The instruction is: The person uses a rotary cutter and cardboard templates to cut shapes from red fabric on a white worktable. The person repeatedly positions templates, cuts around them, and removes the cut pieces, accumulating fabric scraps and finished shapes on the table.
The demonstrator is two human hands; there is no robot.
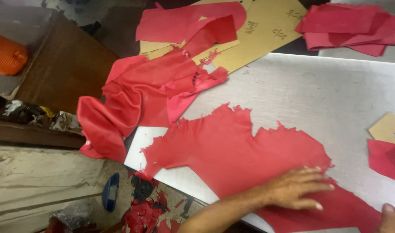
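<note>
A large red leather hide with ragged edges lies flat on the grey metal table. My left hand rests palm down on the hide's near part, fingers spread and pointing right. Only the fingertips of my right hand show at the bottom right corner, beside the hide's edge; what they hold is hidden.
A crumpled red leather pile hangs over the table's left edge. Cardboard patterns and red pieces lie at the back. A small cardboard tag and a red piece sit at right. Red scraps litter the floor. An orange spool stands far left.
</note>
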